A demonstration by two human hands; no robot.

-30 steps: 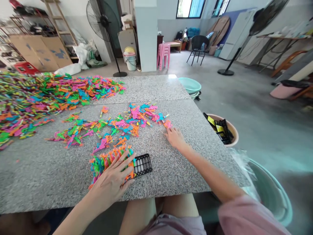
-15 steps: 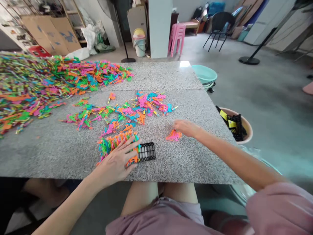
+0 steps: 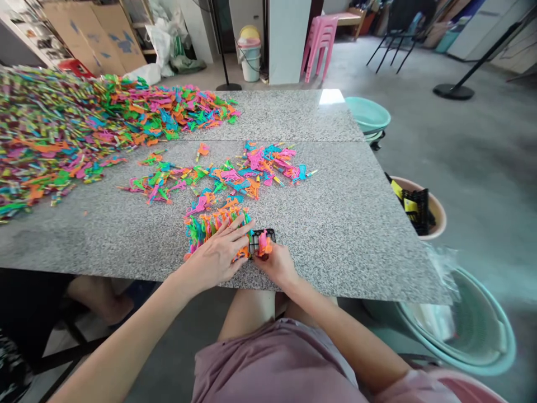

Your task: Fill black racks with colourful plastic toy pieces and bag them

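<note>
Left hand (image 3: 218, 254) flat, fingers spread, pressing the toy row (image 3: 212, 224) at 9 o'clock of the black rack (image 3: 262, 239); right hand (image 3: 277, 263) pinches a pink piece (image 3: 264, 245) onto it; risk: rack may skid on the table (image 3: 344, 224), spilling the row.

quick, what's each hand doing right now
Left hand: open, fingers spread flat on the row of toys in the black rack.
Right hand: closed on a pink-orange toy at the rack.
</note>
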